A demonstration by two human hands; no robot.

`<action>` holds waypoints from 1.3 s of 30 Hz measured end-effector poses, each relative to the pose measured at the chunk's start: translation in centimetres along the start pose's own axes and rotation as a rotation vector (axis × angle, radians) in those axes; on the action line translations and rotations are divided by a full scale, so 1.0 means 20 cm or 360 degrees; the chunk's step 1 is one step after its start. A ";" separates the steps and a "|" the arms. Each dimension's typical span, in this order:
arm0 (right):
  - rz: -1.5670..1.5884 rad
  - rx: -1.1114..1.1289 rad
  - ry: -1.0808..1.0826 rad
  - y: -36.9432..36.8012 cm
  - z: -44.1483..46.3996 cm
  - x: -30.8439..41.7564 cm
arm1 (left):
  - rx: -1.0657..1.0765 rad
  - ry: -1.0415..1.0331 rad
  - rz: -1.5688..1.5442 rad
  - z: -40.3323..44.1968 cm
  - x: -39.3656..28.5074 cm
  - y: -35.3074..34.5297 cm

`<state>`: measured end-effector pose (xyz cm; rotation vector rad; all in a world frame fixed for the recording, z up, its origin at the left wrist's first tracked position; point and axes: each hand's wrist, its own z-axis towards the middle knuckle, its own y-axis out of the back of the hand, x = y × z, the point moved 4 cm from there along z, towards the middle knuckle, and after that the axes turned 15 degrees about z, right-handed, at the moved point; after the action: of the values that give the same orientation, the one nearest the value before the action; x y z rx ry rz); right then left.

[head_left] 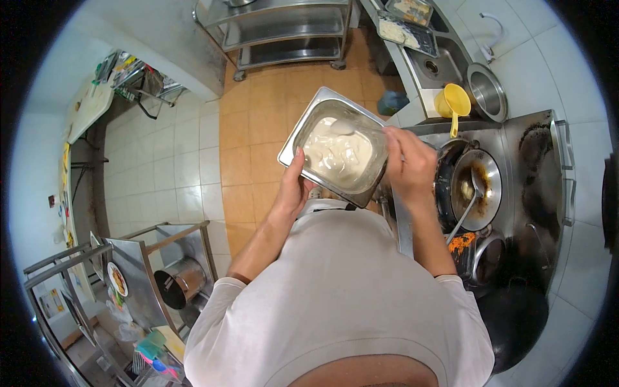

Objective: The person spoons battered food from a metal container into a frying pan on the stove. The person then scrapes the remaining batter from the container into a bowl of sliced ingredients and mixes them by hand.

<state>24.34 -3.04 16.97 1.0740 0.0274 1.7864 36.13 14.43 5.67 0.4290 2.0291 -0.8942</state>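
The left hand (pixel 293 192) has its grip closed on a steel container (pixel 301 124). The right hand (pixel 411 160) pinches a spoon (pixel 343 127) dipped in creamy mixture (pixel 336 160).

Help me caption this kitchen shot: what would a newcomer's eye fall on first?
Probably the metal container of creamy white mixture at the centre, held by the left hand, while the right hand has a spoon in it. Next, the bright yellow dipper on the right, just beyond the wok with a ladle in it.
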 end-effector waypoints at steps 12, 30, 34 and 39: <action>0.0451 -0.0033 -0.0941 -0.12 -0.22 -0.24 | -0.0232 0.0056 0.0336 0.01 0.08 0.10; 0.0629 -0.0268 -0.0872 -0.03 -0.16 -0.15 | -0.0075 -0.0073 0.0105 -0.03 -0.01 0.05; 0.0646 -0.0267 -0.0848 -0.02 -0.14 -0.11 | -0.0104 -0.0105 0.0069 -0.04 -0.02 0.04; 0.0565 -0.0096 -0.0672 -0.05 -0.07 0.00 | -0.0086 -0.0100 0.0028 -0.05 -0.02 0.04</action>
<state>24.09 -1.95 15.71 1.4596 -0.4986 1.8149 36.25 15.65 5.98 0.3838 1.9845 -0.8305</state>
